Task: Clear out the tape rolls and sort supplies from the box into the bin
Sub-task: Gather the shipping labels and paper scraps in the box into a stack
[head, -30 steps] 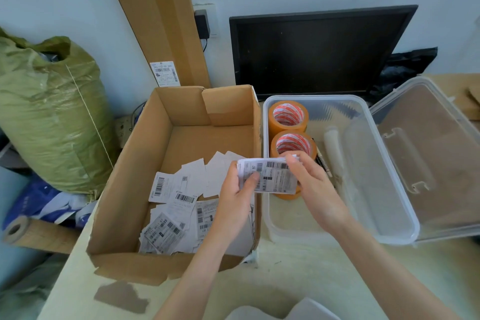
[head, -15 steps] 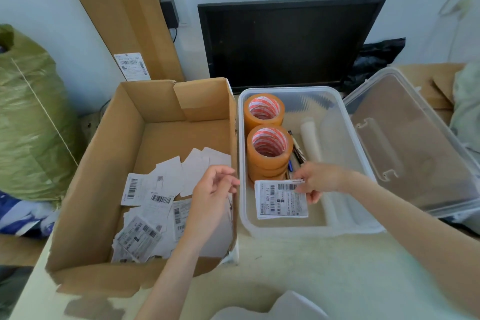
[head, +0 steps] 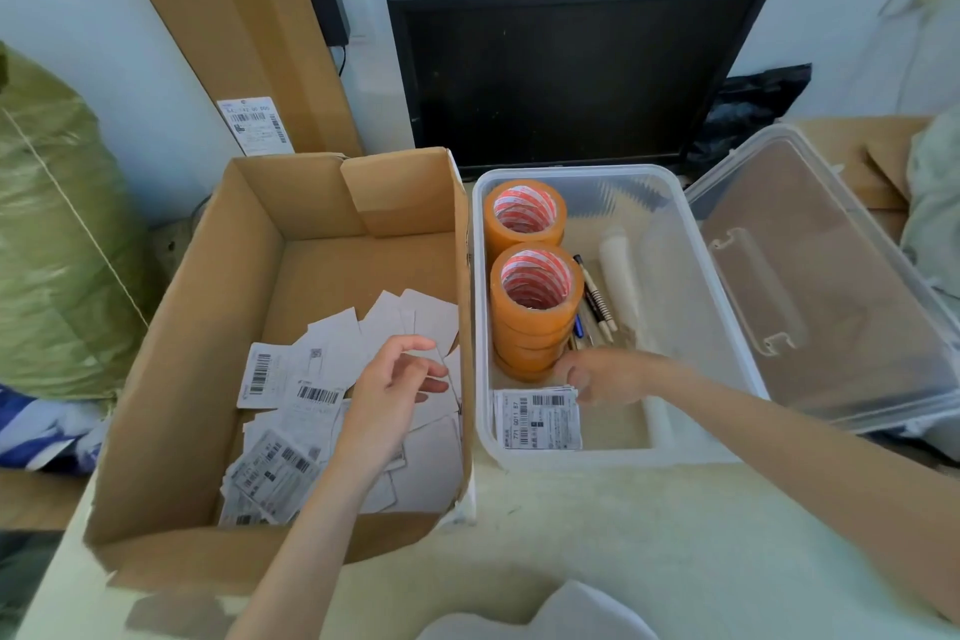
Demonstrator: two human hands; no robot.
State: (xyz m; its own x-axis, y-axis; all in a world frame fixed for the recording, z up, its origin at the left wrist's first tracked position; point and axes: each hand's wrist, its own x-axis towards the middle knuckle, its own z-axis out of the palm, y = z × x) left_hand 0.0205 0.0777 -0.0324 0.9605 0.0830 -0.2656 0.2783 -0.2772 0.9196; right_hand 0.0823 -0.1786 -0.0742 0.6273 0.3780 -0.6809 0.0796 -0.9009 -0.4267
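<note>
Head view. A cardboard box [head: 171, 379] stands open on the left of a pale table [head: 623, 535]; loose shipping labels [head: 291, 431] lie scattered over its floor. The left hand [head: 395, 385] hovers above these labels with fingers loosely curled and apart, holding nothing. Just beside the box, touching or nearly touching its right wall, sits a clear plastic bin [head: 727, 327]. Inside the bin, along its left wall, stand two stacks of orange tape rolls — the far stack [head: 524, 213] and the taller near stack [head: 535, 312]. To the right of the near stack lie several pens [head: 595, 296] and a white tube [head: 618, 270].

The right hand [head: 602, 374] reaches into the bin from the right, its thumb and fingers pinching the top right corner of a bundle of labels [head: 537, 418] that rests on the bin floor at the near left corner, just in front of the near stack. The hand hides the lower ends of the pens.

The bin's clear lid [head: 831, 276] leans open against the bin's right rim. Behind both containers a dark monitor [head: 571, 68] stands against the wall; a tall cardboard sheet [head: 223, 16] bearing a label leans to its left, with a plugged-in charger [head: 330, 10] beside it. A green woven sack [head: 57, 234] fills the far left — a black bag [head: 748, 109] lies behind the lid.
</note>
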